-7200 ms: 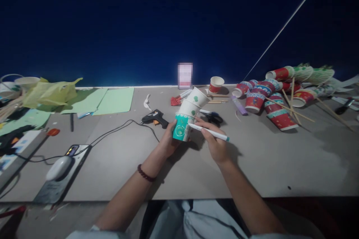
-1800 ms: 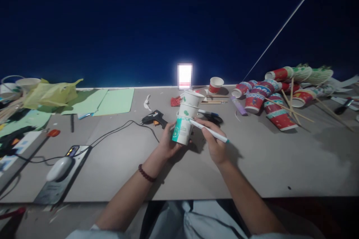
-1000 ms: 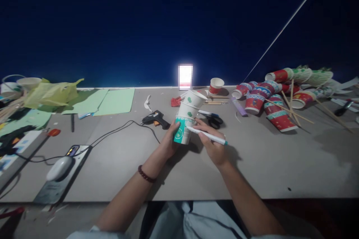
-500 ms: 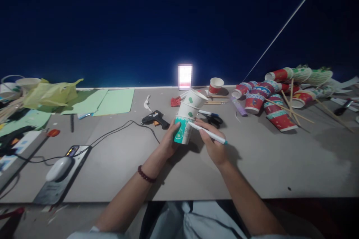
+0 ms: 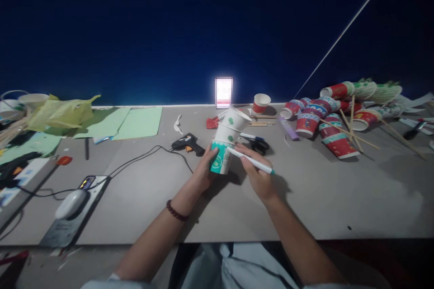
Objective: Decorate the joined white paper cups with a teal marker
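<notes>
My left hand point(image 5: 204, 169) is wrapped round the lower part of a tilted stack of paper cups point(image 5: 233, 127). The stack is white with green marks higher up; its bottom cup is partly coloured teal and partly white. In my right hand point(image 5: 259, 174) a white marker point(image 5: 252, 161) with a teal end is gripped like a pen, its tip touching or very near the bottom cup. A black glue gun point(image 5: 188, 143) lies left of the stack, its cord trailing leftward. Black-handled scissors point(image 5: 259, 144) and a marker lie just behind my right hand.
Decorated red and green cup stacks point(image 5: 339, 137) and wooden sticks point(image 5: 351, 126) cover the right rear. A red cup point(image 5: 261, 104) stands at the back. Leftward are green paper sheets point(image 5: 139, 122), a yellow plastic bag point(image 5: 61, 115), a phone point(image 5: 74, 212) and a power strip point(image 5: 25, 185).
The teal colouring on the bottom cup looks slightly wider beside the marker tip. Both hands and the cup stack hold nearly the same position.
</notes>
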A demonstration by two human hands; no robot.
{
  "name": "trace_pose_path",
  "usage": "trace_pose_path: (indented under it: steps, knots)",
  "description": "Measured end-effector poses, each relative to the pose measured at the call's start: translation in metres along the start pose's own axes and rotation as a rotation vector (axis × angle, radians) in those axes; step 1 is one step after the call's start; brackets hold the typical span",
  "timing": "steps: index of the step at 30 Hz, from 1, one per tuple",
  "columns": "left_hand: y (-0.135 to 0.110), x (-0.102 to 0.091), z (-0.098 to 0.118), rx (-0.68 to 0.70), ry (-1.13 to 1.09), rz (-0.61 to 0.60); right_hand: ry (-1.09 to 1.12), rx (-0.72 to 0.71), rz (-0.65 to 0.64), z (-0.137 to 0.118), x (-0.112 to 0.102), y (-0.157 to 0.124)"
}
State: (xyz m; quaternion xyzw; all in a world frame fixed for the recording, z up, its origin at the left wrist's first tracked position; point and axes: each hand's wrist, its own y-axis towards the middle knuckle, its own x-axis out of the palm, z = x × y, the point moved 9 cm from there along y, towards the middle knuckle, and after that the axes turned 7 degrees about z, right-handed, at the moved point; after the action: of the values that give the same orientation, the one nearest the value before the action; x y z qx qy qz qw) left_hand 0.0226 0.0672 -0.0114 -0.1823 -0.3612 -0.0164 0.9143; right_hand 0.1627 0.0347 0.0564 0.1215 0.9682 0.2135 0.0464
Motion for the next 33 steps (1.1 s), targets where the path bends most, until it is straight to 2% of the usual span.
trace_pose_path:
  steps: [9,14,20,26,33]
  knots:
    - [-0.0009,0.0007,0.0001,0.02,0.009,-0.028,-0.001,0.019,-0.001,0.003,-0.0006,-0.0011]
    - [-0.0004,0.0024,0.0001,0.012,-0.014,-0.041,0.014,0.009,-0.046,0.0033,0.0025,-0.0012]
    - [-0.0005,0.0008,-0.0003,0.001,-0.001,-0.014,0.022,0.028,0.001,0.0036,-0.0007,-0.0005]
    - [0.0005,0.0007,-0.0003,0.01,-0.008,-0.02,0.036,0.034,-0.053,0.0034,0.0024,-0.0011]
    - [0.0,0.0009,-0.0005,0.001,-0.015,-0.001,0.02,0.042,0.021,0.0049,-0.0027,-0.0003]
